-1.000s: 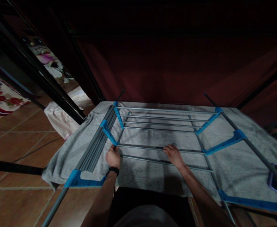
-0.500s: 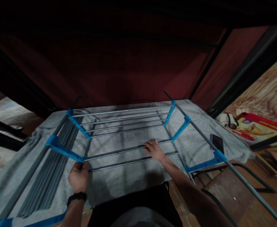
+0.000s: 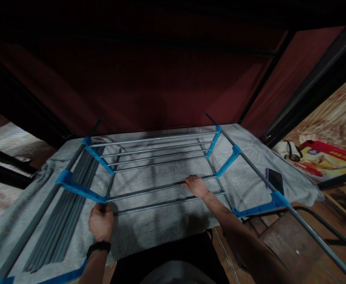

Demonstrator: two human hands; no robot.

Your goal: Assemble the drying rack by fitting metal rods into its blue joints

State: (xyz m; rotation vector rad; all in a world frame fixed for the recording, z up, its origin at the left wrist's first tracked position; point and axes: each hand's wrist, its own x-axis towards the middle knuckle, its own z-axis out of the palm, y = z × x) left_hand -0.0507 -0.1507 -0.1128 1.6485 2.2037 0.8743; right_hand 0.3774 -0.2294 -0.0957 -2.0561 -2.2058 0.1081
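A metal rack frame (image 3: pixel 158 157) of grey rods and blue plastic brackets lies flat on a grey towel (image 3: pixel 161 225). My left hand (image 3: pixel 101 221), with a black wristband, is closed round the end of a rod where it meets a blue bracket (image 3: pixel 81 189). My right hand (image 3: pixel 197 186) rests on a cross rod (image 3: pixel 149 189) further right, its fingers curled over the rod. A bundle of loose grey rods (image 3: pixel 63 221) lies along the frame's left side.
A dark phone (image 3: pixel 275 179) lies on the towel's right part beside a long side rod. A dark red wall stands behind. A colourful red box (image 3: pixel 323 161) lies at the right. A black metal stand (image 3: pixel 309 221) is on the floor at the lower right.
The view swung from the left side to the right over the second. My hands stay on the same rods; since half a second ago almost nothing has moved.
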